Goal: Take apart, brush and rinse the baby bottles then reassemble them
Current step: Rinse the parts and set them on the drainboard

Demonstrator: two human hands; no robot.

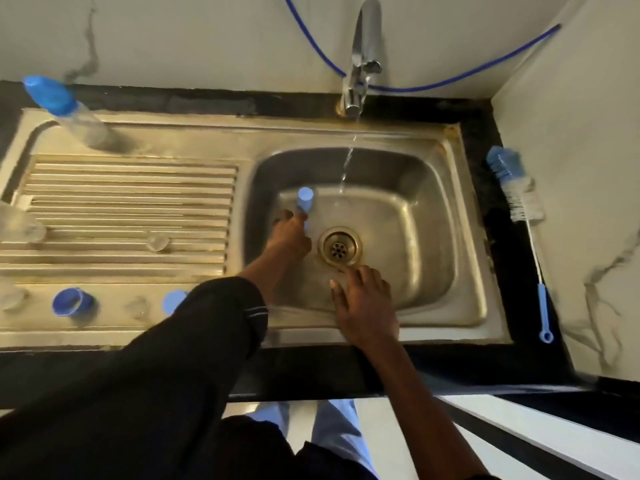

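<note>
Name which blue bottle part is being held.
The blue cap, pinched by the left hand over the basin. The blue ring lies loose on the drainboard; another caps the back-left bottle.

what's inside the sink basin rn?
Drain, a thin tap stream, left hand gripping a blue bottle part, right hand open near the drain. Basin floor under both hands is hidden.

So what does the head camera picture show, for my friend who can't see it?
A person's left hand holds a blue bottle part in a steel sink beside running tap water, while the right hand lies open near the drain. A bottle brush lies on the counter, right.
</note>
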